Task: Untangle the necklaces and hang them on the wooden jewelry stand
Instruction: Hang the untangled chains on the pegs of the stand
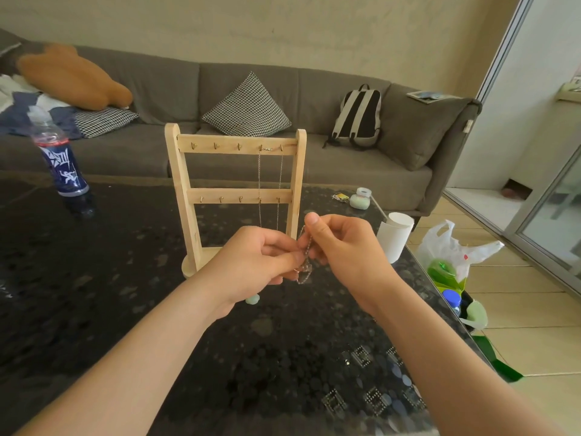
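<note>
forearms: both reach in from the bottom edge and meet in mid-frame, raised above the desk (pixel 94 278).
left hand (pixel 251 262): fingers curled, tips pinching the lower bunch of the chain (pixel 305 265).
right hand (pixel 345 247): thumb up, pinching the chain's upper part; touching or nearly touching the left.
chain: thin and silvery, bunched between both hands in the air just in front of the stand's right post. A short loop hangs below the fingers. Can't tell if it is one necklace or more, or where the knot sits.
stand (pixel 184 190): wooden, upright on the desk behind the hands, with two rails of small hooks (pixel 217 146).
hung necklace (pixel 259 184): already on the top rail's two right hooks, falling straight down behind the hands.
step: judged to be untangling, hanging not yet begun; one piece done, at least one left.
how to do it well: keep the pinches light and close to the knot, and tease loops apart instead of pulling tight. Find the clasp end first. Stay clear of the hung necklace so nothing snags. The top left hooks look free.
green lump (pixel 252 299): small, on the desk under the left hand; can't tell what it is.
bottle (pixel 63 165): far left on the desk, dark label with white graffiti-style lettering, unreadable.
cup (pixel 394 236): white, at the desk's right edge.
bag (pixel 452 250): white plastic, on the floor to the right.
sofa (pixel 345 171): grey, behind the desk, with a backpack (pixel 358 118) on it.
other writing: none legible.
</note>
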A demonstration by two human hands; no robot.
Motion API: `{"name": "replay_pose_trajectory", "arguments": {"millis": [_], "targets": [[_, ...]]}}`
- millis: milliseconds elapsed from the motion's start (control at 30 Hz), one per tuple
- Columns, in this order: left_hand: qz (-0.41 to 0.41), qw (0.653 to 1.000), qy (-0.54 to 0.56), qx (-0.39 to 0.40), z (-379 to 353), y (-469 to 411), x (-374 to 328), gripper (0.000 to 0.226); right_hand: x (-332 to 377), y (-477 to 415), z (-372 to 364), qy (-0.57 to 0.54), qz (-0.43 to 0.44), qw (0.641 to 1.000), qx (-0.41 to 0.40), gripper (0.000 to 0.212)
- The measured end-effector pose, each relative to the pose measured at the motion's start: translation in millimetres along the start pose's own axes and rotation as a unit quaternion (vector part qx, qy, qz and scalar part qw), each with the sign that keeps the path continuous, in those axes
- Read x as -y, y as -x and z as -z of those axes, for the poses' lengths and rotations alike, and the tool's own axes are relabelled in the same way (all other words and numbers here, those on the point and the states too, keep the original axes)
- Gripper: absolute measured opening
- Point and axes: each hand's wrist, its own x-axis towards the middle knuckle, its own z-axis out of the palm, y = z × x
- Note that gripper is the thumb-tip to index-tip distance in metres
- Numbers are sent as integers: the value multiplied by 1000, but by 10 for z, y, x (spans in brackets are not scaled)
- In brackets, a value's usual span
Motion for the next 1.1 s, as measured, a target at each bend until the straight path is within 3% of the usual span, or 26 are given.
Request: {"name": "replay_pose_trajectory", "arguments": {"millis": [267,433,567,800,967,1100], "targets": [[34,996,54,-61,-41,-88,21,11,17,-5,-17,-37,-59,997,-23,36],[23,985,132,-105,-10,-79,-16,13,24,-22,2,-212,-106,971,23,7],[43,982,164,-82,7,-69,-5,18,39,-30,21,-273,-121,954,38,24],[26,977,212,-22,18,-44,10,31,40,-31,11,-318,-107,941,33,26],[11,987,143,-66,28,-40,21,32,69,5,23,-230,-75,970,5,38],[-18,990,87,-108,23,-50,14,27,104,45,9,-76,-37,996,-30,29]]}}
